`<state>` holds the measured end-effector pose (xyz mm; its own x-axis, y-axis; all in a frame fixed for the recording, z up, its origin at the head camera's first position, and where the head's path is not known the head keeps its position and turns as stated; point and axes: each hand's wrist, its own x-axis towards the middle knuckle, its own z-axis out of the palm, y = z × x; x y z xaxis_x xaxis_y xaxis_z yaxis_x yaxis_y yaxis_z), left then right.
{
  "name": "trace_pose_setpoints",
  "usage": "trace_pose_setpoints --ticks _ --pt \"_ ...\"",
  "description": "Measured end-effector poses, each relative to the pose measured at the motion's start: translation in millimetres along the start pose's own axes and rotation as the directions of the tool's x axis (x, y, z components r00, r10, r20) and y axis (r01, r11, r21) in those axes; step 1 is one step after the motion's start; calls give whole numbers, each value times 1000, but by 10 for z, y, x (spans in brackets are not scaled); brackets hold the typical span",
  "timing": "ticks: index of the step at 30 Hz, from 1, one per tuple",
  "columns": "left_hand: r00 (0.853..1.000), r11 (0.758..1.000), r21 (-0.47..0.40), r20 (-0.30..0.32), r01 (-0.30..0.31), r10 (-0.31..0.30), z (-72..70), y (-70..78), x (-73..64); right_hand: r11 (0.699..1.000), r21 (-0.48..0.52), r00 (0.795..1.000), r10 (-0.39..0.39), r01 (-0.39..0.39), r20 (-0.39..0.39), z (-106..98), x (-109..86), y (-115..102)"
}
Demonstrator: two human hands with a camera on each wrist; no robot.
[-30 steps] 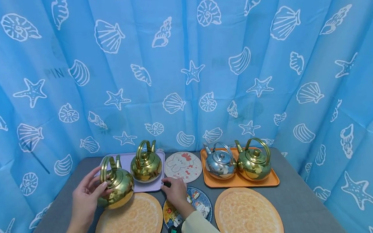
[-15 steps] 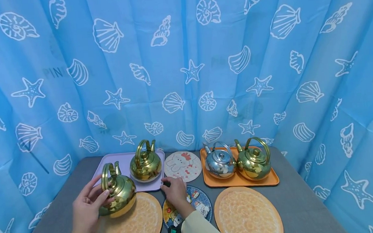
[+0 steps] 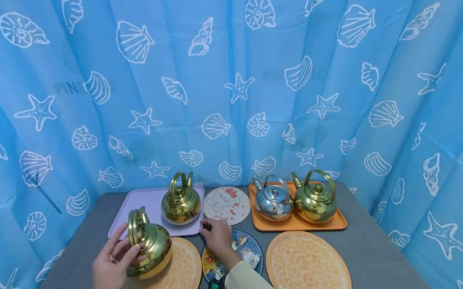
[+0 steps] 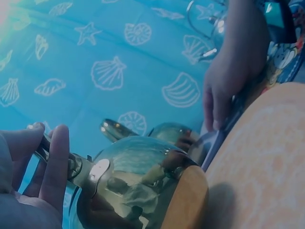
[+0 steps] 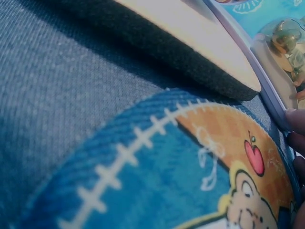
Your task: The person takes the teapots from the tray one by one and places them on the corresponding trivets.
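Observation:
My left hand [image 3: 113, 267] grips the arched handle of a shiny gold kettle [image 3: 157, 248]. The kettle is tilted above the left round tan mat [image 3: 184, 273], its spout toward the back. From the left wrist view, the fingers [image 4: 58, 162] wrap the handle and the kettle's flat base faces the mat. My right hand [image 3: 218, 237] holds the near right corner of a lilac tray [image 3: 119, 215]; its fingertips [image 5: 296, 121] sit at the tray rim in the right wrist view. A second gold kettle [image 3: 181, 206] stands on that tray's right part.
An orange tray [image 3: 259, 226] at the back right bears a silver kettle [image 3: 273, 204] and a gold kettle [image 3: 316, 205]. Between the trays lies a round rabbit-print mat [image 3: 227, 205]. A blue cartoon mat [image 3: 254, 246] lies under my right forearm, a tan mat [image 3: 308, 264] right of it.
My left hand has brought the gold kettle toward me and down, from the lilac tray's front left to above the tan mat, tilting it more. The right hand stays at the tray corner.

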<state>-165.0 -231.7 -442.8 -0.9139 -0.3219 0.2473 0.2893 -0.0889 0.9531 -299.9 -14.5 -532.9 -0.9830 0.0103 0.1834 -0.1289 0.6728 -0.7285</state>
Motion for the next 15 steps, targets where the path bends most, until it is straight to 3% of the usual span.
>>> trace_pose_setpoints --ticks 7,15 --pt "999 997 66 -24 50 -48 60 -3 -133 1000 -8 1000 -8 8 -2 -6 -15 -6" --pt "994 993 61 -45 98 -96 171 17 -270 1000 -16 1000 -1 1 2 -11 -15 -12"
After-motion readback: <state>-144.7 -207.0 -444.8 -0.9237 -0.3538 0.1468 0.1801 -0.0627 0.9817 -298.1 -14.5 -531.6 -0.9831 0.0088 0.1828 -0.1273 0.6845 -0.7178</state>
